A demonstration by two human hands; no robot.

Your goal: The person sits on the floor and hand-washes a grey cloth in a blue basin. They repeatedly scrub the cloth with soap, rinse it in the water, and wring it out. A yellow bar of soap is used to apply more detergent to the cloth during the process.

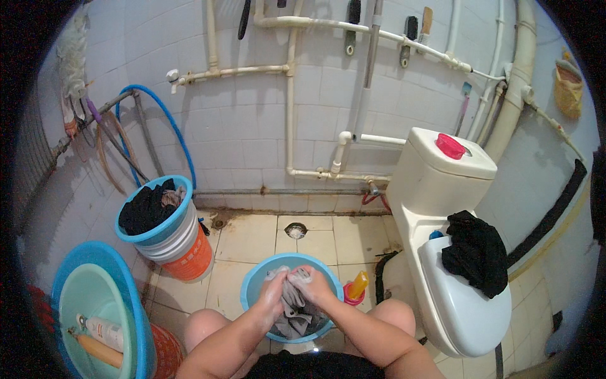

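Note:
A wet grey cloth [292,303] hangs from both my hands into a light blue basin [254,276] on the tiled floor between my knees. My left hand [273,292] is closed on the cloth's left side, with white suds on the fingers. Close beside it, my right hand [311,284] grips the same cloth, its knuckles soapy too. The lower folds of the cloth rest in the basin; whether it is a garment I cannot make out. Just right of the basin stands a yellow-handled item [358,285] in a pink holder.
At left, a blue basin of dark clothes [146,211] tops a white and orange bucket [189,252]. Nearer, a pale green basin [82,284] holds a white bottle [104,331]. A toilet [442,170] stands right, black cloth [475,252] on its lid. A floor drain [295,231] lies ahead.

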